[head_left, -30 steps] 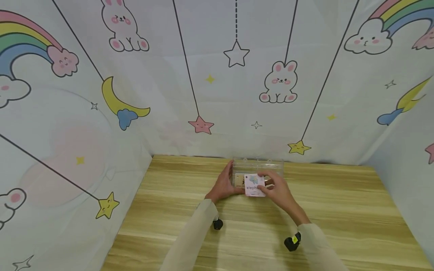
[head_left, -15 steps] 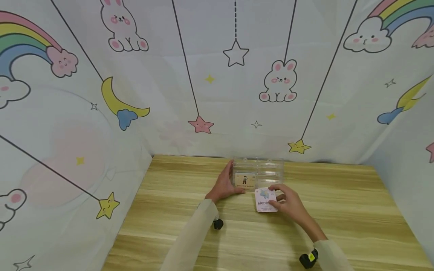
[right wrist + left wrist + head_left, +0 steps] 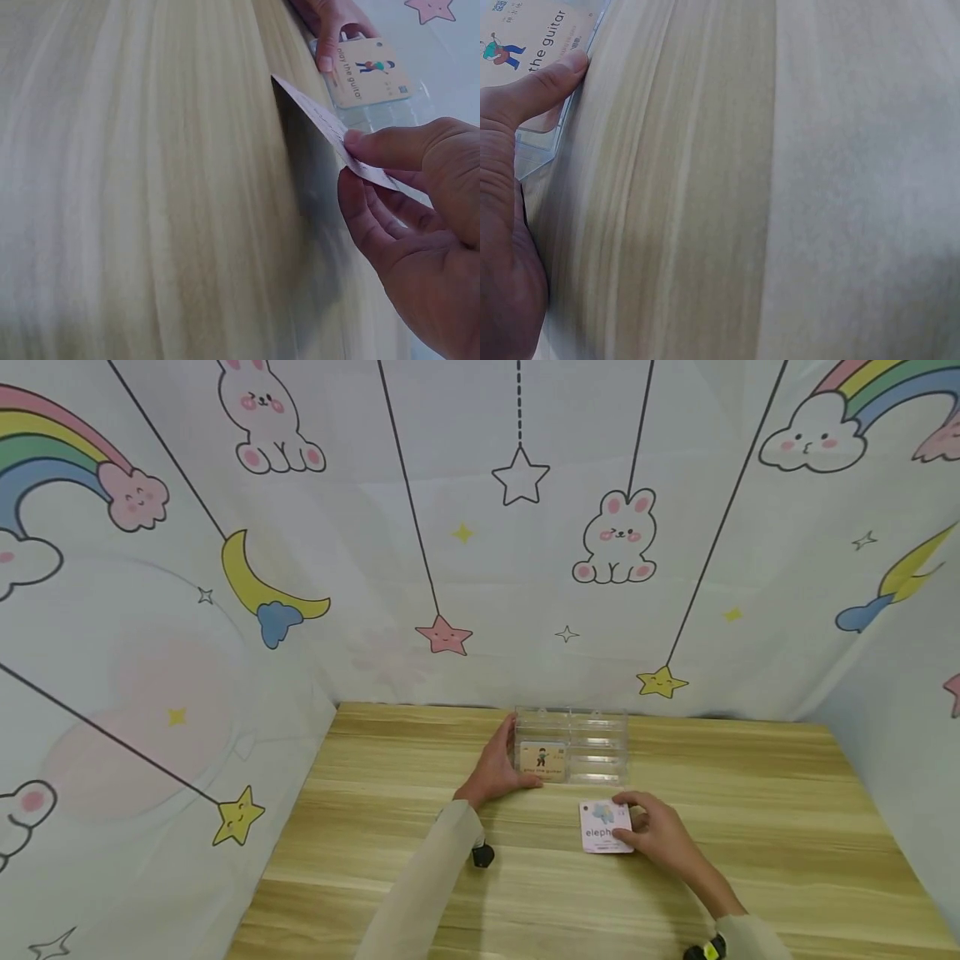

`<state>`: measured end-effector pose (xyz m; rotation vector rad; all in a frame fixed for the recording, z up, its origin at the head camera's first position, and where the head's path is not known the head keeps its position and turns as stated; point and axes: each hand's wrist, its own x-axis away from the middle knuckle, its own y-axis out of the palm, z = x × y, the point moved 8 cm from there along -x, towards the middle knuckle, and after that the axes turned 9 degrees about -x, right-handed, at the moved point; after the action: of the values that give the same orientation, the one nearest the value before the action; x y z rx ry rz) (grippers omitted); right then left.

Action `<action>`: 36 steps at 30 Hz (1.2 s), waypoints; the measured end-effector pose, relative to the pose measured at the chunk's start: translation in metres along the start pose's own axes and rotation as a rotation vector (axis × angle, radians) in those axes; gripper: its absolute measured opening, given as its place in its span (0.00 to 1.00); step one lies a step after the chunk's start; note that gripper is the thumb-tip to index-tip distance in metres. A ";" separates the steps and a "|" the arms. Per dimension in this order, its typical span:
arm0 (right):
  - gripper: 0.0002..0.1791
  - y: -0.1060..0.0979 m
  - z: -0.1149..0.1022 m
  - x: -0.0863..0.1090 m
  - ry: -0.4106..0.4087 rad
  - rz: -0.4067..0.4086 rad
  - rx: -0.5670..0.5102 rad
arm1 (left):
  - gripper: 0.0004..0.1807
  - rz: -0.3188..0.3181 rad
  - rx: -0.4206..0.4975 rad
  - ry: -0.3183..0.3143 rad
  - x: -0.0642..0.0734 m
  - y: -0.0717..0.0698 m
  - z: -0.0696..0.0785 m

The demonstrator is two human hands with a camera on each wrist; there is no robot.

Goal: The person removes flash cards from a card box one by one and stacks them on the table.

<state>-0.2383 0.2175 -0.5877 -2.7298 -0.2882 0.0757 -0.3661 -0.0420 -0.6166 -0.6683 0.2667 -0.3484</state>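
Observation:
My right hand [image 3: 663,837] pinches a white flash card [image 3: 598,838] with a blue elephant picture and the letters "eleph" showing, part of the word hidden by the thumb. In the right wrist view the card [image 3: 319,120] is seen nearly edge-on, tilted over the table, between thumb and fingers. My left hand [image 3: 495,772] holds a clear plastic box [image 3: 597,750] by its left side, thumb at the front edge. A tan "play the guitar" card [image 3: 542,761] fills the box's front left compartment; the left thumb [image 3: 559,71] lies across the box edge beside it.
The box stands at the back of a wood-grain table [image 3: 375,827], close to the cloth backdrop [image 3: 495,585] printed with rabbits and stars. Cloth also hangs along the left and right sides. Each wrist wears a small black camera [image 3: 483,855].
My right hand has drawn the elephant card from over the box toward the front right, uncovering the guitar card. My left hand stays in place on the box.

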 end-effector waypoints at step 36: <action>0.27 0.004 0.001 0.019 -0.089 -0.020 0.310 | 0.75 0.002 0.001 -0.015 0.000 0.001 -0.003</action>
<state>-0.2192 0.2176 -0.5902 -2.4187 -0.3016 0.2186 -0.3667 -0.0428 -0.6192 -0.6693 0.2534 -0.3413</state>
